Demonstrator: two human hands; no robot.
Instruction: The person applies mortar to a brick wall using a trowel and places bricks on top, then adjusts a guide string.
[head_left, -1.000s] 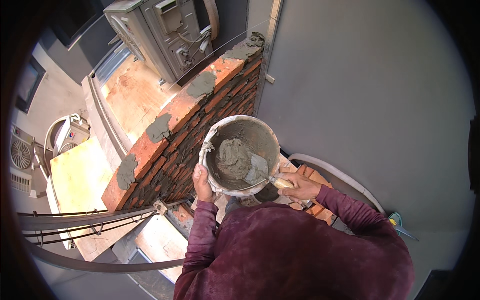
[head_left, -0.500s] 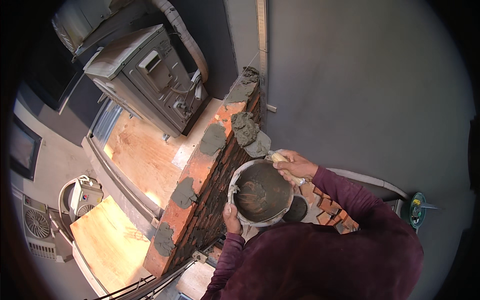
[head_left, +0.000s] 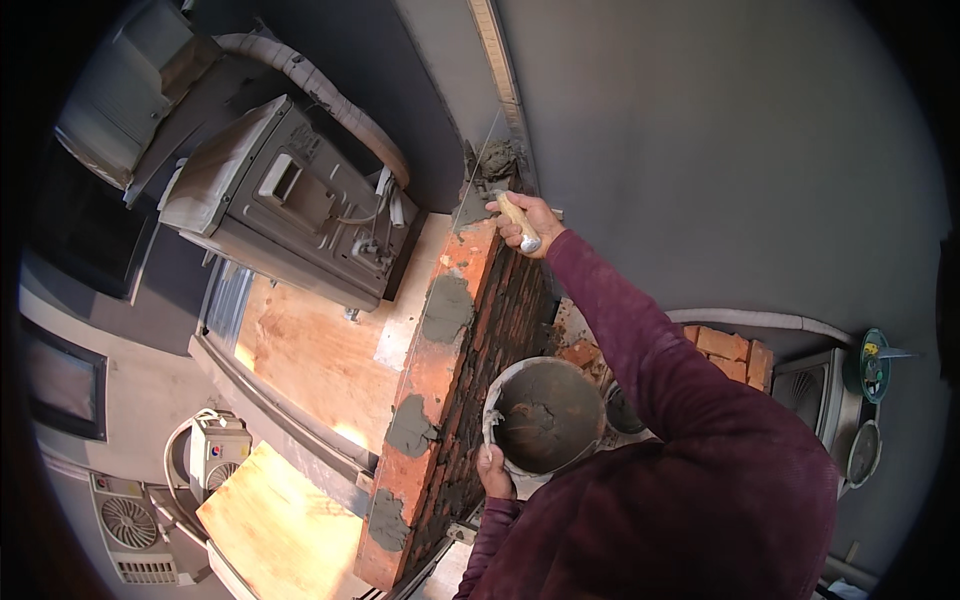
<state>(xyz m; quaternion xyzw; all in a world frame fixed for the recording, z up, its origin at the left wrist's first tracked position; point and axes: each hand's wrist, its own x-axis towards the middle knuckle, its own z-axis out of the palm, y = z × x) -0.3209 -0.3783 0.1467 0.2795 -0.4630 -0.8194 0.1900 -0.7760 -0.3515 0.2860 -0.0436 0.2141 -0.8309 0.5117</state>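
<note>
My right hand [head_left: 530, 225] is closed around the pale wooden handle of a trowel [head_left: 516, 220], reaching over the far end of a low brick wall [head_left: 424, 376]. The trowel's blade is mostly hidden. A heap of wet grey mortar [head_left: 496, 158] lies at that end, just beyond the hand. Nearer along the wall top are separate mortar patches [head_left: 447, 308]. With its fingers on the rim, my left hand [head_left: 494, 472] grips a round bucket [head_left: 548, 361] beside the wall. Some mortar [head_left: 540, 425] coats the bucket's inside.
A taut string runs along the wall toward an upright strip [head_left: 495, 50] on the grey wall. Left of the bricks stand an air-conditioner unit [head_left: 300, 205] and a plywood board [head_left: 315, 340]. Stacked bricks [head_left: 722, 345] and a green basin [head_left: 873, 365] are at right.
My right hand has moved the trowel from above the bucket to the wall's far end. The mortar it carried now sits there. My left hand stays on the bucket; the view has shifted.
</note>
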